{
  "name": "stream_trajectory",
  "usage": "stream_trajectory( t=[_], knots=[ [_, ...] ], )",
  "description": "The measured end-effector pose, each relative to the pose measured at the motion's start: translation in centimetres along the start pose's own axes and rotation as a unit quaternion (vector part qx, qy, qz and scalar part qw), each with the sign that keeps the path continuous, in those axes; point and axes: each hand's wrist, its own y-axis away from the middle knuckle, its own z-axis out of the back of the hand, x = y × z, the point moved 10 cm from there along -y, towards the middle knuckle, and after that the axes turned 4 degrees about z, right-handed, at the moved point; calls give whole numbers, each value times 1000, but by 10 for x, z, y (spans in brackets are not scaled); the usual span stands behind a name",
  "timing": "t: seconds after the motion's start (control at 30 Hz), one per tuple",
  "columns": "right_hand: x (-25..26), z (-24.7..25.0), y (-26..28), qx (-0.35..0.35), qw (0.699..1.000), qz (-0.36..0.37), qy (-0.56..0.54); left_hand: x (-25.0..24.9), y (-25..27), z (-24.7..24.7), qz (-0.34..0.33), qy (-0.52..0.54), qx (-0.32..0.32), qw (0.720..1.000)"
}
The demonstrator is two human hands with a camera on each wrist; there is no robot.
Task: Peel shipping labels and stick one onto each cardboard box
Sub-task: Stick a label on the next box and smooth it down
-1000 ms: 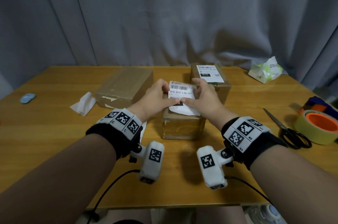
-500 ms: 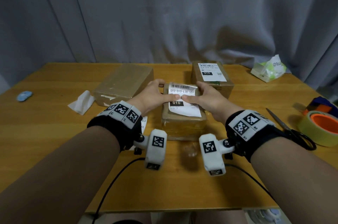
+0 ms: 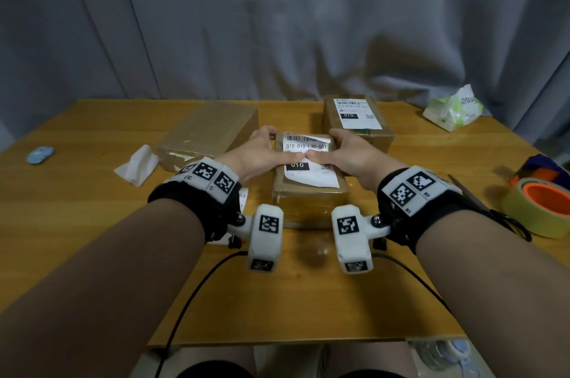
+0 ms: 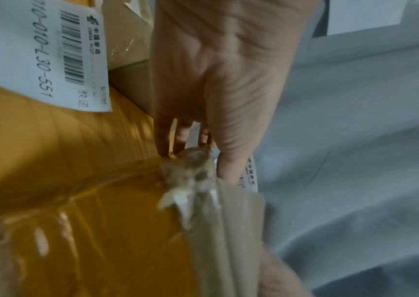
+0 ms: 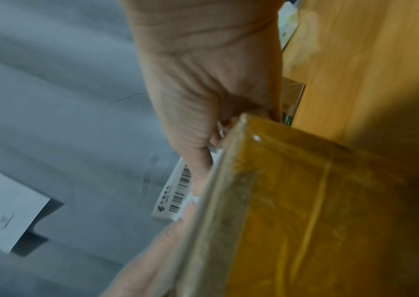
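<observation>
A taped cardboard box [image 3: 308, 208] stands at mid-table with a white shipping label [image 3: 308, 175] lying on its top. The label's far edge still curls up. My left hand [image 3: 265, 152] grips the box's left side and my right hand [image 3: 348, 152] its right side. Both thumbs lie on the label and meet at its middle. In the left wrist view the fingers [image 4: 162, 140] run down the box's side. In the right wrist view the thumb sits on the label's barcode end [image 5: 177, 195] above the box [image 5: 304, 201].
Behind on the right is a box with a label on it [image 3: 357, 128]; behind on the left, a bare box [image 3: 209, 134]. A spare label [image 4: 38, 56] lies under my left wrist. A white tissue [image 3: 137, 166], scissors [image 3: 493, 211] and tape rolls [image 3: 543, 208] lie nearby.
The label was held above the box in both hands; it has come down onto the top. My hands have dropped to the box's sides, thumbs now on the label.
</observation>
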Motion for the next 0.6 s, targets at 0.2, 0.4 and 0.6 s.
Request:
stream_trajectory(
  t=[0.2, 0.4, 0.6],
  knots=[
    [-12, 2, 4, 17, 997, -2, -74, 1, 6, 5, -26, 59, -4, 998],
    [55, 33, 40, -142, 947, 277, 80, -43, 38, 31, -198, -175, -162, 951],
    [57, -42, 60, 152, 944, 259, 140, -8, 38, 13, -94, -191, -34, 976]
  ],
)
